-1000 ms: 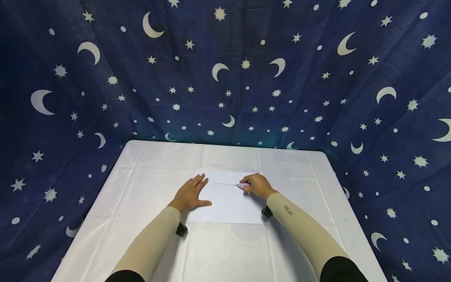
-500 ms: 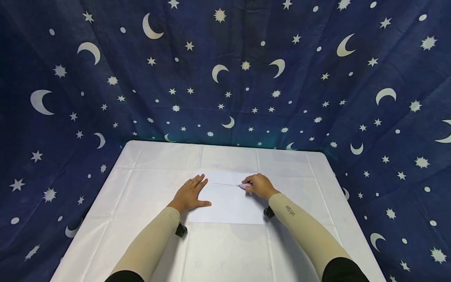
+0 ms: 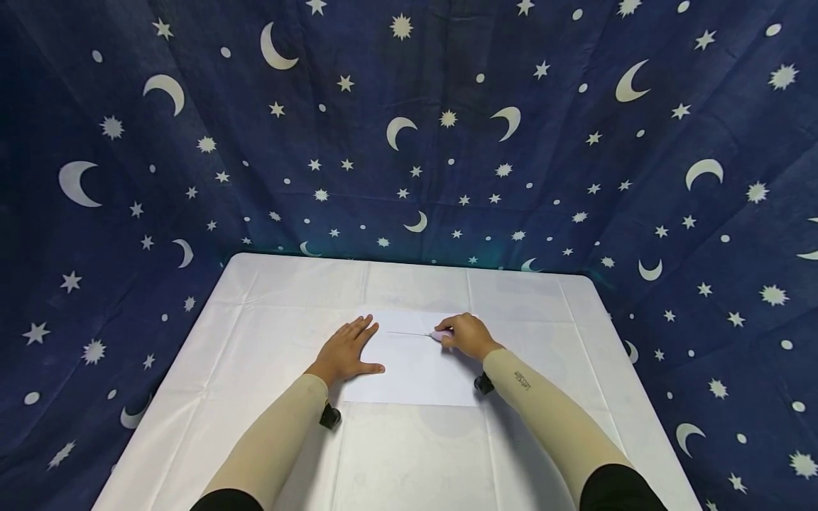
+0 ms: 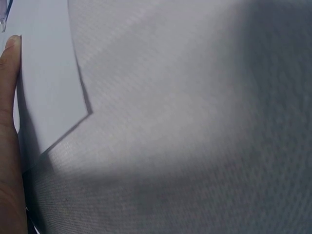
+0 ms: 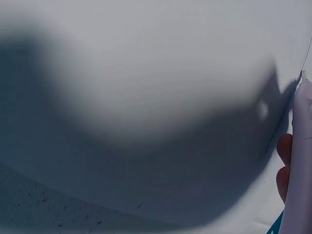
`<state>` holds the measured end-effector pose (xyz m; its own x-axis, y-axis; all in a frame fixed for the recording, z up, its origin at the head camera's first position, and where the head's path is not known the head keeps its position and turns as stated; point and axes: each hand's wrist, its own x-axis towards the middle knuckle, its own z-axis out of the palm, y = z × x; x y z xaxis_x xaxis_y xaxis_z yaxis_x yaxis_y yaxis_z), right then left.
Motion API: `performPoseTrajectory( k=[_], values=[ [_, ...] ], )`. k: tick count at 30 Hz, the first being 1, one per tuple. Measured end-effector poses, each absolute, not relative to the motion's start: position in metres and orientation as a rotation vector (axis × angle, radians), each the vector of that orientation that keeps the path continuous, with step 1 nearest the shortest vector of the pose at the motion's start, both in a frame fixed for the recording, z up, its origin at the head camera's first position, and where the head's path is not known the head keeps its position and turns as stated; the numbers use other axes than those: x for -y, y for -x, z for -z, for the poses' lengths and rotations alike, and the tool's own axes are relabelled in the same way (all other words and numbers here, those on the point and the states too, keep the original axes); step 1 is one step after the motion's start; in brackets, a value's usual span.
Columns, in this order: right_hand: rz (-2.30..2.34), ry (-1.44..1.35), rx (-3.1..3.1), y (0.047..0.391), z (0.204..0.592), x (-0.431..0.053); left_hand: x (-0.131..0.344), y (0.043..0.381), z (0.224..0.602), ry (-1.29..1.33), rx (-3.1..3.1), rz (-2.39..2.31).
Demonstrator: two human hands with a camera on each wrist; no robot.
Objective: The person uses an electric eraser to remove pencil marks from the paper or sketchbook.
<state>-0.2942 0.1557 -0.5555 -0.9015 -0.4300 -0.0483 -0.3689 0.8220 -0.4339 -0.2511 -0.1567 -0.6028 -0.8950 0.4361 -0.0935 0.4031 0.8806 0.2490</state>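
Left hand (image 3: 345,353) splayed, partly on paper (image 3: 422,376); right fingers (image 3: 448,323) grip what seems a pen (image 5: 300,170).

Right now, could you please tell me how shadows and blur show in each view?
Head: the right hand shades part of the paper; left wrist: blurry-edged shadow darkens the cloth at right and bottom; right wrist: a broad, soft-edged shadow beside the lilac tool.

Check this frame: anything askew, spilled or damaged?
Dark specks on the white tablecloth in the right wrist view look odd against its plain weave; their cause is unclear. Nothing else stands out: the paper lies under the left hand.
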Motion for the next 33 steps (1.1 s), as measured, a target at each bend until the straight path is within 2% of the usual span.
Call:
performPoseTrajectory(
  k=[19,33],
  values=[
    [0.637,0.616,-2.844,0.292,0.554,-0.152,0.156,0.252,0.61,-0.668,-2.938,-0.3],
    [0.598,0.569,-2.842,0.29,0.547,-0.158,0.155,0.251,0.601,-0.649,-2.905,-0.307]
  ],
)
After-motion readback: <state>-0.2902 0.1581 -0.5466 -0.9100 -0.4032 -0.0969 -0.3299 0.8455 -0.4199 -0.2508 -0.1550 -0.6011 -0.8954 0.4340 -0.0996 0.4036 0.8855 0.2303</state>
